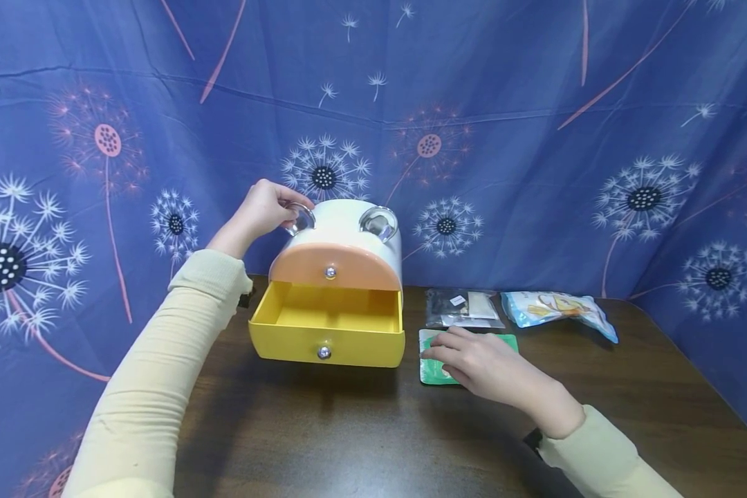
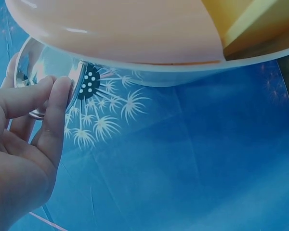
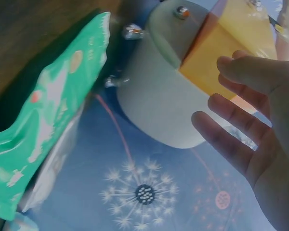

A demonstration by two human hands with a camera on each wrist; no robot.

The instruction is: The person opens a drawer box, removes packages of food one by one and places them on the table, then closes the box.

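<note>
A small drawer box (image 1: 348,216) with a white rounded body stands on the table. Its yellow drawer (image 1: 326,346) is pulled out with nothing visible inside, and the peach drawer (image 1: 301,261) above is closed. On top are two shiny silver ears. My left hand (image 1: 263,209) grips the left silver ear (image 2: 41,60) between thumb and fingers. Over a green packet (image 1: 432,375), to the right of the box, hovers my right hand (image 1: 482,363). Its fingers are loosely bent and hold nothing; in the right wrist view they are apart from the green packet (image 3: 58,108).
Behind the green packet lies a clear plastic bag (image 1: 438,308) with dark and white contents. A light blue snack bag (image 1: 557,308) is to its right. The dark wooden table (image 1: 361,443) meets a blue dandelion-print curtain (image 1: 510,83) at the back.
</note>
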